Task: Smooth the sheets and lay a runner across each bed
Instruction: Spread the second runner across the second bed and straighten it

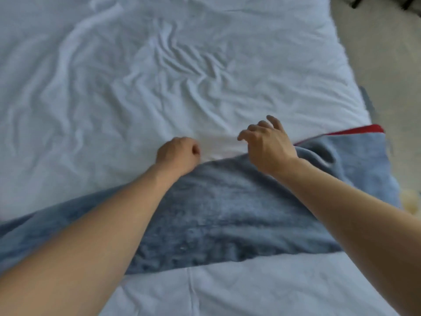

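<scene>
White sheet [159, 76] covers the bed, heavily creased across its middle and far half. A blue-grey fleecy runner [227, 213] lies across the bed nearer the person, its band slanting from the lower left up toward the right edge, where a red underside [355, 131] shows along a turned-up strip. The left hand [177, 156] is curled into a fist at the far edge of the runner; whether it pinches the fabric or the sheet cannot be told. The right hand [266, 147] hovers just above the same edge, fingers [275, 122] spread and bent, gripping nothing. Both bare forearms reach over the runner. Pale floor [376, 53] shows to the right of the bed.
</scene>
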